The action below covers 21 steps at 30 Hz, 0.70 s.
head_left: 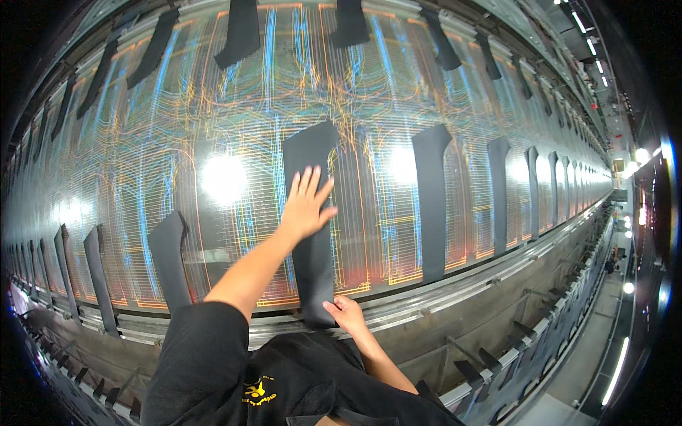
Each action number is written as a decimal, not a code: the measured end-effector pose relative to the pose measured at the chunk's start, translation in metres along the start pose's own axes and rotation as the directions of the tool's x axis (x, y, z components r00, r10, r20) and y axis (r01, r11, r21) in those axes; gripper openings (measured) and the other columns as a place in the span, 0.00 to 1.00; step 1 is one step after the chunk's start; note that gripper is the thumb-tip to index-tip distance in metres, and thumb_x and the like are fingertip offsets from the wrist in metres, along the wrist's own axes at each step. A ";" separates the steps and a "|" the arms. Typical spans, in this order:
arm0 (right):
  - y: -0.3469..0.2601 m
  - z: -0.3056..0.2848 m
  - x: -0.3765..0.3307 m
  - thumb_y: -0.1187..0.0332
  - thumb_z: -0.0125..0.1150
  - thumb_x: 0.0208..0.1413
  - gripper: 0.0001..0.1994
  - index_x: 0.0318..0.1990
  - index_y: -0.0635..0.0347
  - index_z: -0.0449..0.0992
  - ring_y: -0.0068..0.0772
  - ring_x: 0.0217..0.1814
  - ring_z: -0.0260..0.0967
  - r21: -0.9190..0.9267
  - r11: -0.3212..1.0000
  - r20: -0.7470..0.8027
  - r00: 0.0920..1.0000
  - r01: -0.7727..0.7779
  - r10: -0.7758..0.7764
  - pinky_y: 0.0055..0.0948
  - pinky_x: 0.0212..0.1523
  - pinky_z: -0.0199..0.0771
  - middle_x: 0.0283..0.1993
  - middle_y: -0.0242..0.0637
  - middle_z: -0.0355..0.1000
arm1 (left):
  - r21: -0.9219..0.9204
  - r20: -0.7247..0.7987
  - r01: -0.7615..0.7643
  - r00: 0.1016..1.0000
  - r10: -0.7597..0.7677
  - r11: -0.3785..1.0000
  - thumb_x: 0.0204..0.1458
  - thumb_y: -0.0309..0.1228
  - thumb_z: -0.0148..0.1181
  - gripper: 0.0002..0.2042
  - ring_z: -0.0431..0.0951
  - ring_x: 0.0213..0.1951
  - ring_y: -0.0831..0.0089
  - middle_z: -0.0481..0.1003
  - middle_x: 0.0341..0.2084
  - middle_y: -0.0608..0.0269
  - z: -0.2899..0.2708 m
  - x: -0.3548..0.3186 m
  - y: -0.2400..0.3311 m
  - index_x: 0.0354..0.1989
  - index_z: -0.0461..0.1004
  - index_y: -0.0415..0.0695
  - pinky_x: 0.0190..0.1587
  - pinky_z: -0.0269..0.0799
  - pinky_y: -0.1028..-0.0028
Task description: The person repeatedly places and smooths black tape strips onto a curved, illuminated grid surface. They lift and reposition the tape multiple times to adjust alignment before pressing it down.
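A long dark grey fabric piece (312, 266) lies straight in front of me on a wide table, its wider, angled end away from me. My left hand (307, 207) rests flat on its upper half, fingers spread. At the near end, which hangs over the table's front rail, my right hand (347, 314) pinches the right edge between thumb and fingers. To the right lies a similar fabric piece (431, 206), and another fabric piece (170, 259) lies to the left.
The long table surface (234, 238) carries blue, orange and yellow guide lines and bright light reflections. More dark pieces, such as a far one (240, 32), line both edges. A metal rail (405, 298) runs along the front, with a lower rack (490, 369) of dark clips beneath.
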State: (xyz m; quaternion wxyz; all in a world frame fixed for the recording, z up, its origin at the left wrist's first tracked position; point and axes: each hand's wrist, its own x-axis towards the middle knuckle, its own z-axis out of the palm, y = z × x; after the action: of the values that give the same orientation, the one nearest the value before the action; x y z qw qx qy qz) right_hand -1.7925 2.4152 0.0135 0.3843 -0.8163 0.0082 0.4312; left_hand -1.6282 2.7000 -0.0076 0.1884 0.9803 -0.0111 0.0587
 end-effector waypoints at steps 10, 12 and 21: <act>0.001 0.011 -0.040 0.62 0.72 0.59 0.18 0.52 0.62 0.78 0.36 0.33 0.79 -0.224 0.962 -0.207 0.957 0.157 -0.204 0.36 0.36 0.77 0.30 0.38 0.80 | 0.032 0.216 -0.119 0.970 0.110 0.992 0.65 0.57 0.51 0.35 0.45 0.79 0.48 0.46 0.79 0.47 -0.010 -0.239 0.086 0.79 0.55 0.60 0.78 0.39 0.44; -0.022 0.013 -0.060 0.66 0.70 0.58 0.17 0.52 0.61 0.78 0.49 0.40 0.78 -0.453 0.817 -0.309 0.797 0.356 -0.519 0.43 0.43 0.77 0.36 0.43 0.79 | 0.073 0.224 -0.106 0.971 0.087 0.992 0.64 0.53 0.55 0.35 0.46 0.79 0.50 0.47 0.80 0.49 -0.013 -0.250 0.091 0.79 0.55 0.61 0.78 0.40 0.44; 0.006 0.044 -0.043 0.46 0.51 0.70 0.26 0.47 0.64 0.82 0.52 0.52 0.77 -0.688 0.549 0.046 0.783 0.475 -0.620 0.51 0.53 0.72 0.44 0.49 0.80 | 0.217 0.128 -0.074 0.991 0.046 0.973 0.56 0.42 0.66 0.38 0.50 0.78 0.52 0.51 0.78 0.50 -0.002 -0.270 0.104 0.77 0.59 0.60 0.76 0.44 0.39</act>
State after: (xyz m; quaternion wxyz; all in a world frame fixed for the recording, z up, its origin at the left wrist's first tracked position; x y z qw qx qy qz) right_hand -1.8524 2.4257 0.0260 0.1784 -0.8973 -0.3633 0.1764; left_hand -1.9008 2.6042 0.0005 0.0752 0.9961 -0.0457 0.0051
